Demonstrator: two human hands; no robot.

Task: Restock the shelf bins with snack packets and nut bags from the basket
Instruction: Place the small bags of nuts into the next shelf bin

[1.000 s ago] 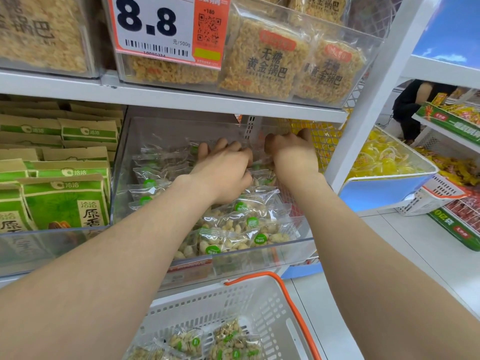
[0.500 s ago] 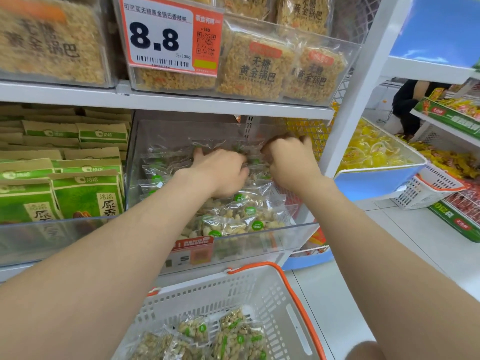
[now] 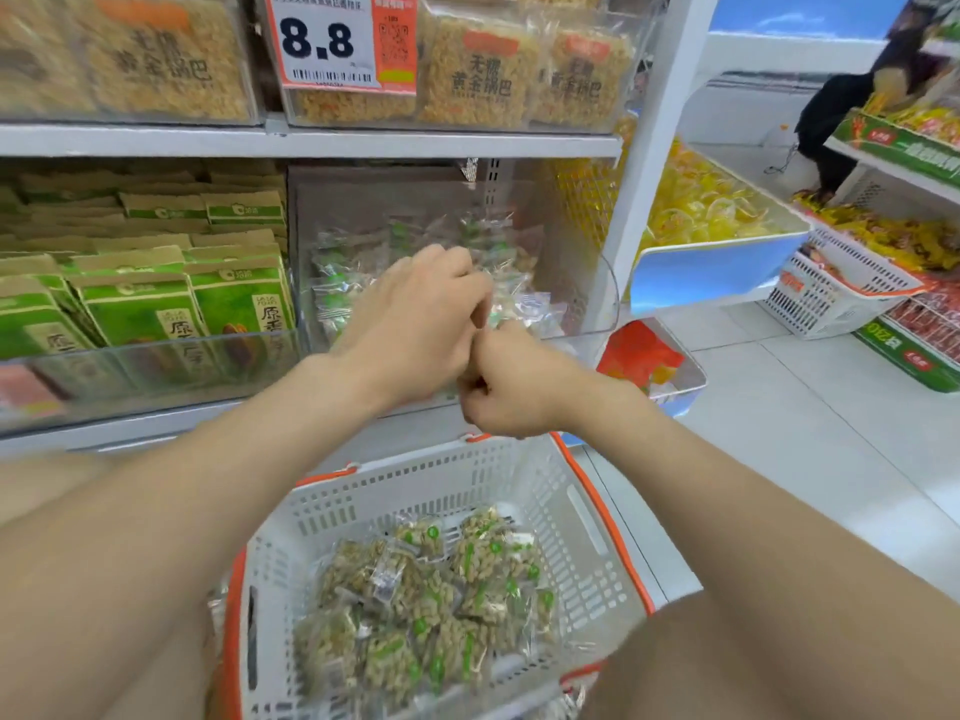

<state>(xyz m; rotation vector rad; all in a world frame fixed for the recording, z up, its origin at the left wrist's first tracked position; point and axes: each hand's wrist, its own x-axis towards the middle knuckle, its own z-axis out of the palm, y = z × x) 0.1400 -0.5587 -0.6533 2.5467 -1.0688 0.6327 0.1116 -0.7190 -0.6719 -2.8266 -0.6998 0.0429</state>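
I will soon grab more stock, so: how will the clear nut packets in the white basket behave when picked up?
The nut packets look small and film-wrapped, so probably light and slightly slippery. They lie loosely heaped in the basket, so lifting one likely shifts its neighbours. The tightly packed nuts suggest each packet stays fairly stiff.

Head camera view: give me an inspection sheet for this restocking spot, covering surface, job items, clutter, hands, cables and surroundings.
Surface: white shelf with clear bins above and below it.
Job's things: clear bin partly filled with nut packets; white basket with orange rim holds a pile of nut bags.
Clutter: nothing seen.
Hands: left hand and right hand are close together in front of the bin, fingers curled; blur hides whether either holds anything.
Cables: nothing seen.
Surroundings: green bags in the bin to the left; price tag reading 8.8 above; yellow sweets to the right; a person in dark clothing far right.
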